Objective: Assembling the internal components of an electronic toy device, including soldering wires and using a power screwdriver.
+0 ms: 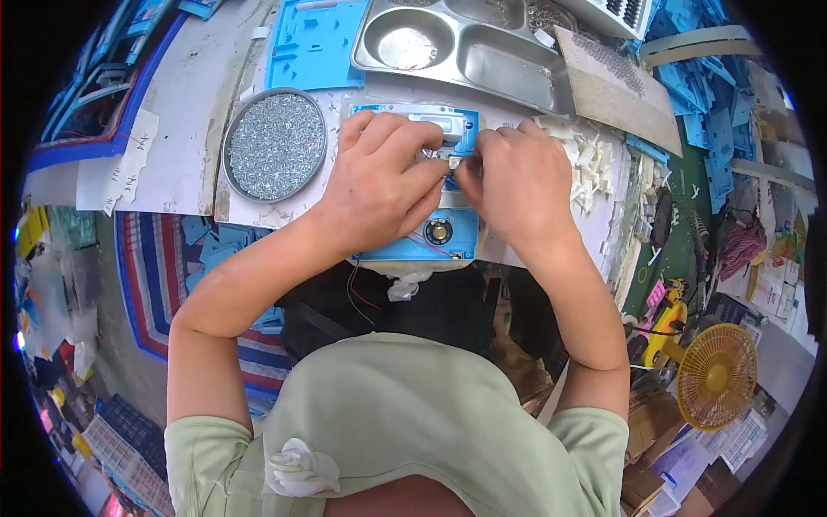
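both hands (pixel 379 177) (pixel 517 181) cover most of the blue board (pixel 448 241); the tiny white part (pixel 454 161) they pinch is too small to tell.

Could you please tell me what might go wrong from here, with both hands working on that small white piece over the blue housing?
The small white part pinched between the left hand and right hand could slip into the blue housing. The thin red and black wires dangling off the table edge might snag. The round tray of screws lies close to the left wrist and could be knocked.
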A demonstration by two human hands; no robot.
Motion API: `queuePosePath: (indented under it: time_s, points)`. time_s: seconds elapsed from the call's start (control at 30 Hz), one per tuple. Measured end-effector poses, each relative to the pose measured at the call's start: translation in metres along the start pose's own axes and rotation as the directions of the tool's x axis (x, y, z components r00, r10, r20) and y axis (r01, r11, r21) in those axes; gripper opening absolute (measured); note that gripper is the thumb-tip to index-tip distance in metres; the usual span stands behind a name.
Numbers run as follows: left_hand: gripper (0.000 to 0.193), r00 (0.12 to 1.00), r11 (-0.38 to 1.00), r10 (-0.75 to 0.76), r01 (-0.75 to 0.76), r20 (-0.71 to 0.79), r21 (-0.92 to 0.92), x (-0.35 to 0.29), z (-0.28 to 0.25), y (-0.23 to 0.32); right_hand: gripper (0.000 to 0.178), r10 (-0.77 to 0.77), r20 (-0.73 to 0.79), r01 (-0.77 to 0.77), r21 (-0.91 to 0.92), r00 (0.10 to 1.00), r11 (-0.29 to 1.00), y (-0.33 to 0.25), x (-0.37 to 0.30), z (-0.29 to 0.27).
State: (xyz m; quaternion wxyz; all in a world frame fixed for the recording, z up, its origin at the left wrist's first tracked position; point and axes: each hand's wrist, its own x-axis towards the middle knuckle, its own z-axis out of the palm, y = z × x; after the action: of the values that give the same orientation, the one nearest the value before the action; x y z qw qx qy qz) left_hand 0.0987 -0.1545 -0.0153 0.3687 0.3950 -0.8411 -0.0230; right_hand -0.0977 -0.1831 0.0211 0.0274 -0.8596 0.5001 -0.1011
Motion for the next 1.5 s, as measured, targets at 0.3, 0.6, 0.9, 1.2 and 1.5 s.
queuePosePath:
  time_s: [0.3,0.6,0.9,1.2,1.5]
  points:
    - [0.023,0.999,1.0,0.004,-0.004,-0.039,0.019,-0.004,0.0,0.001,0.021,0.012,-0.029,-0.012,-0.001,1.0,1.0,-0.003,-0.003,0.0]
    - [0.02,1.0,1.0,0.015,-0.014,-0.027,0.024,-0.005,0.0,0.001,0.022,0.012,-0.065,-0.012,0.002,0.998,1.0,-0.004,-0.003,0.001]
    - [0.02,0.999,1.0,0.008,-0.007,-0.046,0.031,-0.006,0.001,-0.001,0.022,0.035,0.065,-0.029,-0.099,0.997,0.995,-0.014,0.004,-0.007]
    - [0.029,1.0,0.999,0.0,-0.001,0.01,0.05,-0.005,0.004,0.004,0.024,0.071,0.0,-0.07,0.085,0.998,0.994,-0.002,-0.006,-0.005]
    - [0.03,0.999,0.999,0.017,-0.019,0.051,0.033,-0.007,0.005,-0.001,0.029,0.148,0.464,-0.298,0.27,0.873,0.915,0.023,0.028,-0.017]
